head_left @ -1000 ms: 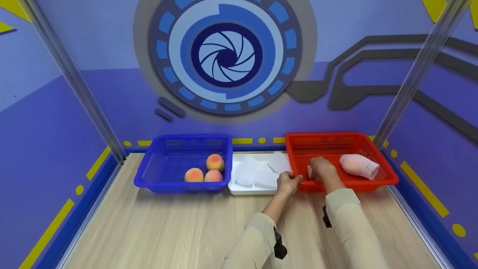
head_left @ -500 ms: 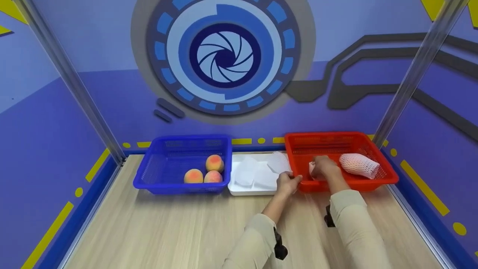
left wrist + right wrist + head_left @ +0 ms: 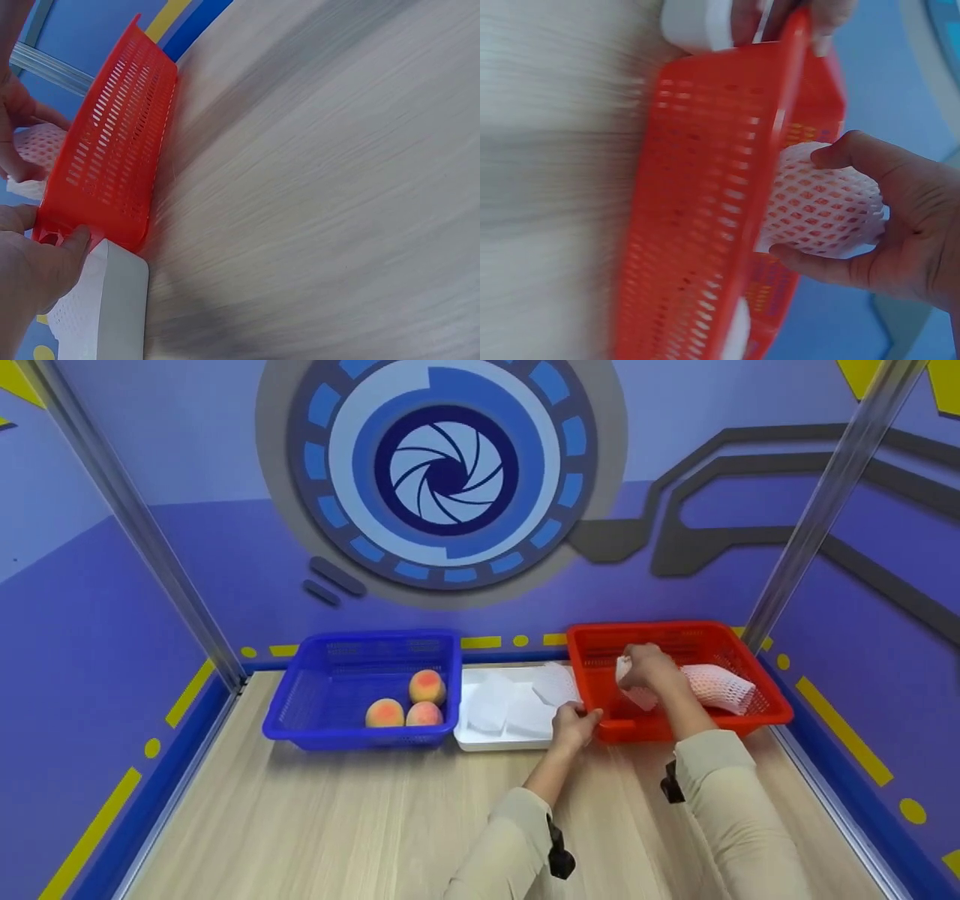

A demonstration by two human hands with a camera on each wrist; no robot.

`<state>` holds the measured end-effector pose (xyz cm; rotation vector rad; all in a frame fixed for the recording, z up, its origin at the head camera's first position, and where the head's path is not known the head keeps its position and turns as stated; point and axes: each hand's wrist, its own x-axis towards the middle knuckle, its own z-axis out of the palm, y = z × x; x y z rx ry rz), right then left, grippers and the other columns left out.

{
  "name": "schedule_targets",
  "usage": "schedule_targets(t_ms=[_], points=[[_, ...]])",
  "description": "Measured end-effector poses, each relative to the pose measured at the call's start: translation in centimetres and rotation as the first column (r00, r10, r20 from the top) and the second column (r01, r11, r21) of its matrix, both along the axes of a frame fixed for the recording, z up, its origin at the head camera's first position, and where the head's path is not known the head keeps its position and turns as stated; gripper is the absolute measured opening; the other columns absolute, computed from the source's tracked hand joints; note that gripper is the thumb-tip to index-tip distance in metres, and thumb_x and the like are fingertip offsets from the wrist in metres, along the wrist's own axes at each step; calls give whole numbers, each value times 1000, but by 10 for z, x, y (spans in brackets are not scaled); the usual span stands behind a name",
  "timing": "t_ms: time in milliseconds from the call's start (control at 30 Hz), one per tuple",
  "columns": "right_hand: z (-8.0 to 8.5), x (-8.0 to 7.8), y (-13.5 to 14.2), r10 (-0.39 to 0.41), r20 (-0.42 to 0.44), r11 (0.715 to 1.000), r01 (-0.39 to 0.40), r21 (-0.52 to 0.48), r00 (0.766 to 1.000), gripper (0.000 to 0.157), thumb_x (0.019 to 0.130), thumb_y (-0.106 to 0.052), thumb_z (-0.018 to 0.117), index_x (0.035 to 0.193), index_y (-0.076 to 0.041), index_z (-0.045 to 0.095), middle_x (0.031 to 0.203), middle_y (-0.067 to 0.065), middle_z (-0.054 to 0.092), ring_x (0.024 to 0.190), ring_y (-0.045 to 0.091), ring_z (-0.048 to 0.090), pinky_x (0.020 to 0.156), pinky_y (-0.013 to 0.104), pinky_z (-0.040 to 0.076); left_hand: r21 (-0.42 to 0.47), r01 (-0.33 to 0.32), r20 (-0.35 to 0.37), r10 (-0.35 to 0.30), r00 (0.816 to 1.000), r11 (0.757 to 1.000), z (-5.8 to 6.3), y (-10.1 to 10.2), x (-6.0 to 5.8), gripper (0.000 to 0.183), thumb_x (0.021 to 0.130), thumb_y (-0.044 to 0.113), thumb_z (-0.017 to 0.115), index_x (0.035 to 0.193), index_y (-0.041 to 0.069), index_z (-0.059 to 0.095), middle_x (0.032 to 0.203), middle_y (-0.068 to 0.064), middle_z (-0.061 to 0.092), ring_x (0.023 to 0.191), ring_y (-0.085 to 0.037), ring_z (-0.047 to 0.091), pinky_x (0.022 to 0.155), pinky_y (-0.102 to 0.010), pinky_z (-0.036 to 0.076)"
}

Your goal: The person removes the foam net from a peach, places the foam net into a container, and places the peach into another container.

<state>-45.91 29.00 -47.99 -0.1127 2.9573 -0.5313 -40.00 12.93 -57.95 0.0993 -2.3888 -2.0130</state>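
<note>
My right hand (image 3: 651, 667) grips a peach in a white foam net (image 3: 817, 210) above the red basket (image 3: 619, 729). In the right wrist view thumb and finger press on opposite sides of the net, and pinkish skin shows through its mesh. With my left hand (image 3: 574, 727) I pinch the red basket's front left corner by the rim; the left wrist view shows thumb and fingers on either side of it. Another netted fruit (image 3: 716, 688) lies in the right part of that basket, its net reaching past it toward the front.
Directly left of the red basket stands a white tray (image 3: 502, 746) holding several flat white foam nets (image 3: 491, 706). Beyond it is a blue basket (image 3: 322, 727) with three bare peaches (image 3: 427, 688). Printed wall panels (image 3: 450, 619) rise close behind the containers and at both sides.
My right hand has risen from low in the red basket, bringing the netted peach up with it, so the net's loose end now shows. The left hand keeps its hold on the basket corner.
</note>
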Motion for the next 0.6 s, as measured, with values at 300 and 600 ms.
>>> schedule_targets(t_ms=[300,600], points=[[34,9,-13,-10,-87,1000,9,-18,996,62,80,-17,76,134,4,53,120,31,55,99,42,56,84,54,54,50,19,1,-19,1000,999,-2,2,-1,13,90,7,74,93,-2,64,80,-4,63,71,-13,58,68,-25,55],[57,32,-24,-11,-190,997,-4,-77,982,62,78,-18,78,132,0,55,119,29,51,99,46,58,83,57,55,301,29,122,-69,990,953,-7,0,-1,18,93,3,71,106,-3,59,92,-8,60,85,-29,67,70,-31,60]])
